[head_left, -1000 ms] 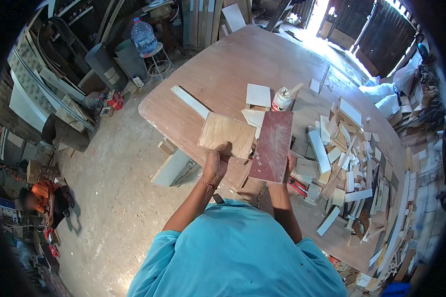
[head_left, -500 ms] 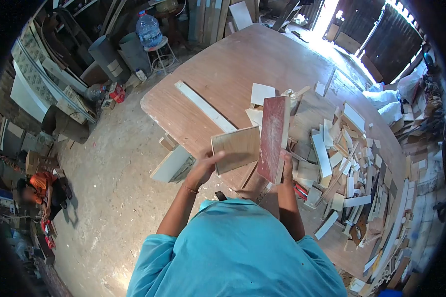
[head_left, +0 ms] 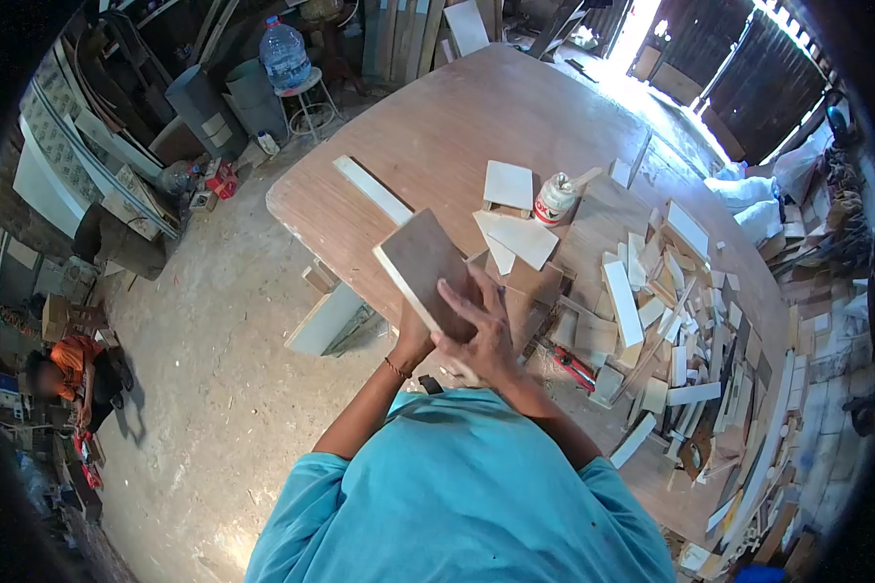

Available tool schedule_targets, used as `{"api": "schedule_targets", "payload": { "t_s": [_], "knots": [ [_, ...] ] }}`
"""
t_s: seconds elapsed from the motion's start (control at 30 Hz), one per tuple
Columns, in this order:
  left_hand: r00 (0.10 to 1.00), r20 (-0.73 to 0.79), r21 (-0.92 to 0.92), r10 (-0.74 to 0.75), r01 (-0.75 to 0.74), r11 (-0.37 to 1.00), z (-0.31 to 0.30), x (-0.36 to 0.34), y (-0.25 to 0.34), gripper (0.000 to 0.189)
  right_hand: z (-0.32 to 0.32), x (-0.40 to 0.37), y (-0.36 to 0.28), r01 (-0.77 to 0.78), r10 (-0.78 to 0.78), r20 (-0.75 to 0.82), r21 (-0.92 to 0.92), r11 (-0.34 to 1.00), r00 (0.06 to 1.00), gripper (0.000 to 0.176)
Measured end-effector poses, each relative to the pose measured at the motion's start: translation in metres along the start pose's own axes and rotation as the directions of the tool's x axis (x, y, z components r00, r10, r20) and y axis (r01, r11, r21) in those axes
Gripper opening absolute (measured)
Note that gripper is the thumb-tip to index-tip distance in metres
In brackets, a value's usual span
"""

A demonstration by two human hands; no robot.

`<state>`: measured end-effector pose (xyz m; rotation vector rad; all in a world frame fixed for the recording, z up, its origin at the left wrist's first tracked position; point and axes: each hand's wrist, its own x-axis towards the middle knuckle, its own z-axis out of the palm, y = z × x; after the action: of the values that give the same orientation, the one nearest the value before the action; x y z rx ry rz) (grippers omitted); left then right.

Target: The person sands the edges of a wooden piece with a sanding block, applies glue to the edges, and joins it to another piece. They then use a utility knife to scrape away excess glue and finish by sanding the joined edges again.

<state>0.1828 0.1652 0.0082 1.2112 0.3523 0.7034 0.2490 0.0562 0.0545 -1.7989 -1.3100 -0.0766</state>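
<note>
A flat, roughly rectangular wooden board (head_left: 424, 267) is held tilted in front of my body, over the near edge of the table (head_left: 437, 126). My left hand (head_left: 413, 335) supports it from beneath and behind; its fingers are mostly hidden by the board. Across the board's face lies my right hand (head_left: 481, 330), fingers spread and touching the wood. Beyond the hands are white board pieces (head_left: 522, 238), a small white-topped piece (head_left: 507, 185) and a white bottle with a red label (head_left: 554, 199).
A long white strip (head_left: 371, 189) lies left of the board. Many wood offcuts (head_left: 695, 291) cover the right side, with a red tool (head_left: 572, 367) near them. A water bottle (head_left: 284, 53) stands on a stool. A person in orange (head_left: 73, 364) is at far left.
The reddish board has gone from view in my right hand, which now lies on a board held with my left. The label bottle and white pieces are uncovered.
</note>
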Motion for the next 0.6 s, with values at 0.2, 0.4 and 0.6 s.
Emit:
{"api": "schedule_targets", "payload": {
  "t_s": [0.2, 0.4, 0.6],
  "knots": [
    [0.999, 0.047, 0.612, -0.021, -0.012, 0.791, -0.008, -0.021, -0.002, 0.023, 0.0, 0.018, 0.067, -0.311, 0.304, -0.158, -0.015, 0.95, 0.939, 0.058],
    [0.989, 0.124, 0.456, 0.075, -0.124, 0.881, -0.003, -0.009, 0.0, 0.017, 0.001, 0.003, 0.009, -0.004, -0.003, -0.061, -0.114, 0.993, 0.998, 0.059],
    [0.999, 0.052, 0.553, 0.011, -0.038, 0.832, 0.001, -0.027, -0.002, 0.015, 0.002, 0.009, 0.084, -0.295, 0.268, -0.326, -0.036, 0.955, 0.907, 0.058]
  ]
}}
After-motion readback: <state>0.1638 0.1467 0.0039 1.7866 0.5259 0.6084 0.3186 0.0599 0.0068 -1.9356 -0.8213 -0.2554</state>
